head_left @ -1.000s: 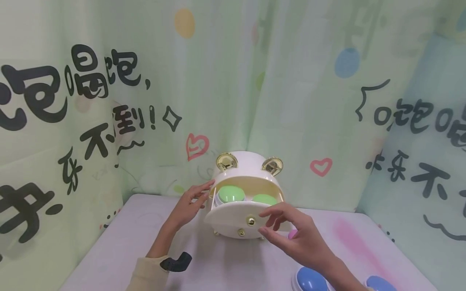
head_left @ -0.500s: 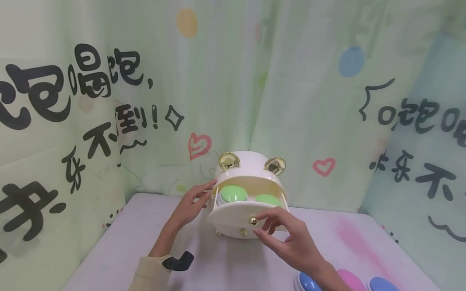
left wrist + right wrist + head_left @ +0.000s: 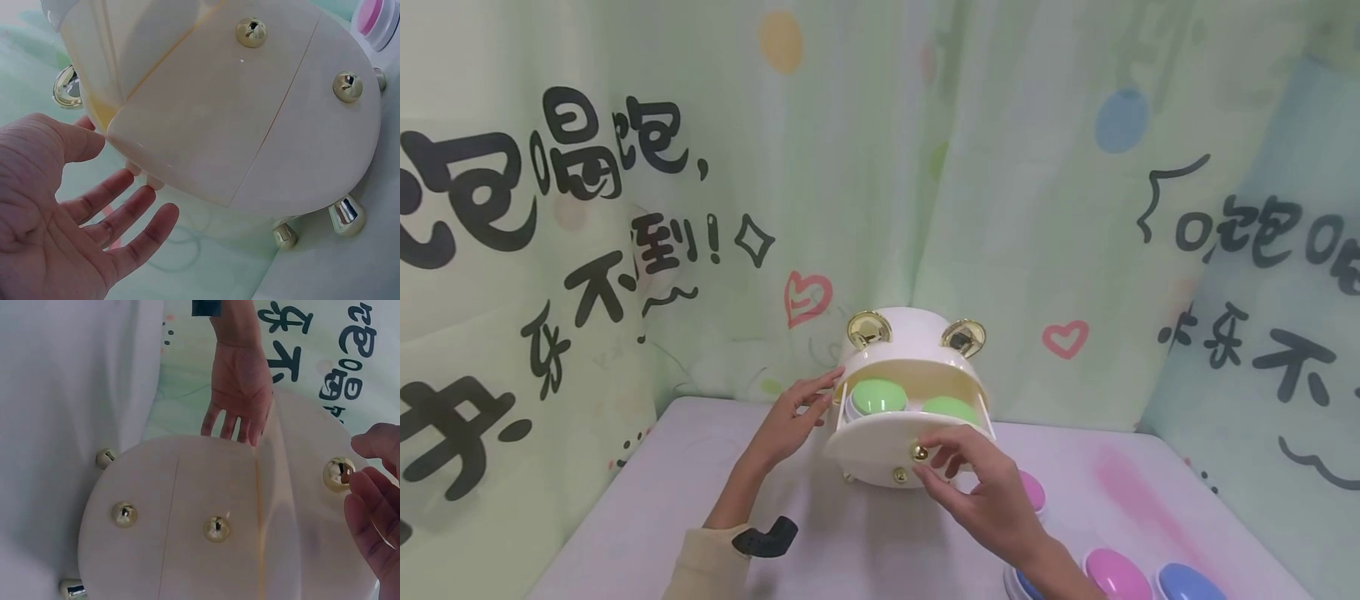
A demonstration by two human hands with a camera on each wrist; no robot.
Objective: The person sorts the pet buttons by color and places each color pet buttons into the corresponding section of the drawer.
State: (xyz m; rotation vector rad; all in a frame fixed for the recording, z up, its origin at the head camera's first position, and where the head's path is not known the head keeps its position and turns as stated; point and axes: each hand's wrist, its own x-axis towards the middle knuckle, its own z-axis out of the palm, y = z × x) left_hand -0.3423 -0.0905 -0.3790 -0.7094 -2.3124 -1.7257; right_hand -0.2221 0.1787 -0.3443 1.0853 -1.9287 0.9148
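A white rounded cabinet (image 3: 898, 333) with gold ears has its top drawer (image 3: 868, 446) pulled out. Two jars with green lids (image 3: 880, 395) sit in that drawer. My right hand (image 3: 988, 492) is at the drawer's gold knob (image 3: 919, 452), the thumb and index finger spread apart around it. In the right wrist view the fingertips come right up to this knob (image 3: 339, 474). At the cabinet's left side, my left hand (image 3: 790, 425) has its fingers loosely extended, the tips by the wall. The left wrist view shows these fingers (image 3: 140, 219) beside the cabinet edge, holding nothing.
Pink-lidded jars (image 3: 1117, 573) and blue-lidded jars (image 3: 1187, 583) stand at the front right of the white table (image 3: 700, 467). Another pink-lidded jar (image 3: 1032, 490) is partly hidden behind my right hand. A printed curtain (image 3: 1037, 250) hangs behind and on both sides.
My right hand has moved left, bringing its fingertips to the knob. The left hand has stayed by the cabinet. The drawer remains pulled out.
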